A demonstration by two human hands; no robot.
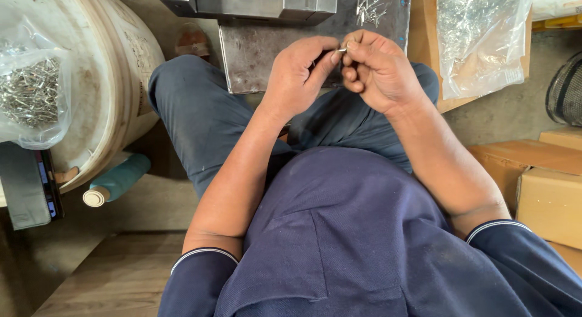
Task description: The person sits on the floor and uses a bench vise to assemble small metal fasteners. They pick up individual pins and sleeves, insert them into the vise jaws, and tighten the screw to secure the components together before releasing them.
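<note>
Small silver metal pin [342,49], thin & short, pinched between fingertips of left hand [297,77] & right hand [376,71]. Lies roughly level, mostly hidden by fingers, only a bit showing. Held above lap, near dark metal plate [254,56].

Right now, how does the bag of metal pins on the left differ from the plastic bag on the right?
The left bag sags against a big white drum; the right bag lies flat on a cardboard sheet. The left bag bulges with pins heaped low; the right bag's pins are spread thin under crinkled film. Both are clear plastic holding small silvery pins, like the one the left hand and right hand pinch together.
</note>
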